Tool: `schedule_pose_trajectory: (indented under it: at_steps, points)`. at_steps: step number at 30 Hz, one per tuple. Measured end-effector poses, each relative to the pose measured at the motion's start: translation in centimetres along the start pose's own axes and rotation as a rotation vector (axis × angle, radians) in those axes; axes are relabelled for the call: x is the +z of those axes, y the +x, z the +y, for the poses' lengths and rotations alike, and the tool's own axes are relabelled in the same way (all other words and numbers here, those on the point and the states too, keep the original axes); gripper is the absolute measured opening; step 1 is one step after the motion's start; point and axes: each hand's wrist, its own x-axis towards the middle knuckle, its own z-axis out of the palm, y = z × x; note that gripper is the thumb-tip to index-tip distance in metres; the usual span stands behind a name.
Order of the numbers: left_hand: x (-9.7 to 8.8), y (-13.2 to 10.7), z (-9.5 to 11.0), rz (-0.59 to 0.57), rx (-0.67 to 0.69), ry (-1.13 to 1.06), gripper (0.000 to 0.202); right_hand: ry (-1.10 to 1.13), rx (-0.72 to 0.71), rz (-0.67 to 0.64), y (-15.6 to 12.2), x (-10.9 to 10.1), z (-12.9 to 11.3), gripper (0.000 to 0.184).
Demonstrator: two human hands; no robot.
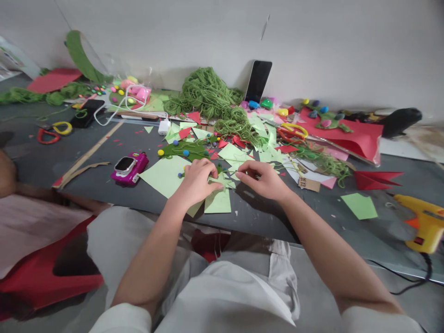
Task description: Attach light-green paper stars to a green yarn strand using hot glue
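Observation:
My left hand [198, 178] presses down on a light green paper piece [218, 200] near the table's front edge, its fingers curled and pinching a fold. My right hand [262, 178] pinches the same folded green paper at its right end, fingertips close to the left hand's. A larger light green sheet [163, 175] lies under and left of my left hand. Small coloured pom-poms [161, 152] and a dark green paper shape [187, 149] lie just behind my hands.
A pile of green yarn [208, 95], a phone [258, 81] against the wall, scissors [293, 132], red paper [350, 134], a pink watch-like gadget [129, 167] and a yellow glue gun [425, 224] crowd the dark table [260, 217]. Another person's sleeve [31, 222] is at left.

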Motion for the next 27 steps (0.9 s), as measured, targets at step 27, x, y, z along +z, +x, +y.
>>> schedule_pose_trajectory:
  at_steps: [27]
  points:
    - [2.9,0.1,2.2,0.268,0.003,-0.664,0.038,-0.074,-0.059,0.106,-0.4,0.9,-1.3,0.025]
